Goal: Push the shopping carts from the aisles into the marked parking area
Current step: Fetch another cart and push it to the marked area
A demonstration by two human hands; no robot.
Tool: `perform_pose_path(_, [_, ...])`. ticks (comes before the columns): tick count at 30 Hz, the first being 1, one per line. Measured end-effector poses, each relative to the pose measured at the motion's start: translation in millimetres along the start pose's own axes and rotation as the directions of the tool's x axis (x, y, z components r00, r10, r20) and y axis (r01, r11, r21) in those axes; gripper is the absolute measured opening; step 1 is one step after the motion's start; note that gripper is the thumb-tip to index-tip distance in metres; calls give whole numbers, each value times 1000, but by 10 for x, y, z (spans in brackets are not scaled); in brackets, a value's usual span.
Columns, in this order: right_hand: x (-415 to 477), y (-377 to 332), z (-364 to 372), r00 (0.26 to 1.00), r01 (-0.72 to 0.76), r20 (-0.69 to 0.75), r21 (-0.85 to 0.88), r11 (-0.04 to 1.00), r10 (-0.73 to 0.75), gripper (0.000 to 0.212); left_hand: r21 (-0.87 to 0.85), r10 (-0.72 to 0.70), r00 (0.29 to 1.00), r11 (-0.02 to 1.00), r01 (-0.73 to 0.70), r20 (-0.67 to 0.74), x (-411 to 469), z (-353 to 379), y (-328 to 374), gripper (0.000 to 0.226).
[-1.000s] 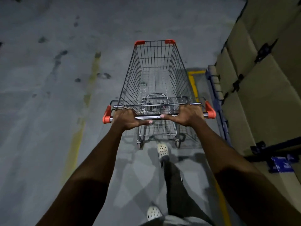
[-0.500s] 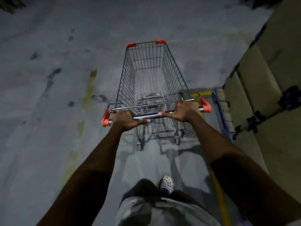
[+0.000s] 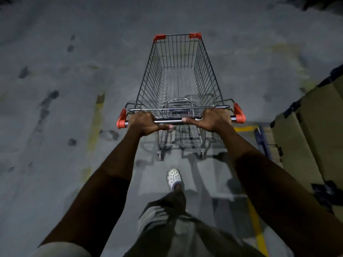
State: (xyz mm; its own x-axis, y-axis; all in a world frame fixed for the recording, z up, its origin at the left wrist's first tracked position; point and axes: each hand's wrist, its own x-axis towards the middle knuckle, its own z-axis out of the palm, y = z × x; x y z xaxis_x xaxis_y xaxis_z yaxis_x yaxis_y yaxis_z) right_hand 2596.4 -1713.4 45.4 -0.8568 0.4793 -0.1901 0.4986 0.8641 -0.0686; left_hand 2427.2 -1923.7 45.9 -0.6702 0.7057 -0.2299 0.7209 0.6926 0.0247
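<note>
Two hands grip the handle (image 3: 168, 121) of the empty cart (image 3: 179, 86) at frame centre, spaced apart, likely for steering. Left hand (image 3: 143, 124) and right hand (image 3: 211, 120) are both curled shut over the bar. Faded yellow lines (image 3: 96, 117) flank the cart; boxes (image 3: 313, 130) fill the right edge.

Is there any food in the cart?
No, the cart is empty; only its bare wire bottom shows, while the left hand and right hand grip the handle.
</note>
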Motion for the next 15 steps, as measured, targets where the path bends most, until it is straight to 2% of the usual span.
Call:
perform_pose_path(5, [1240, 229, -178, 998, -69, -8, -20, 997, 69, 113, 54, 61, 996, 996, -65, 59, 1336, -353, -128, 105])
perform_pose_path(11, [2585, 589, -388, 994, -108, -41, -82, 991, 105, 107, 98, 103, 992, 989, -110, 77, 2896, -609, -258, 107])
perform_pose_path(15, [3668, 934, -578, 991, -106, -95, -82, 991, 98, 103, 17, 107, 990, 994, -109, 97, 4056, -853, -247, 109])
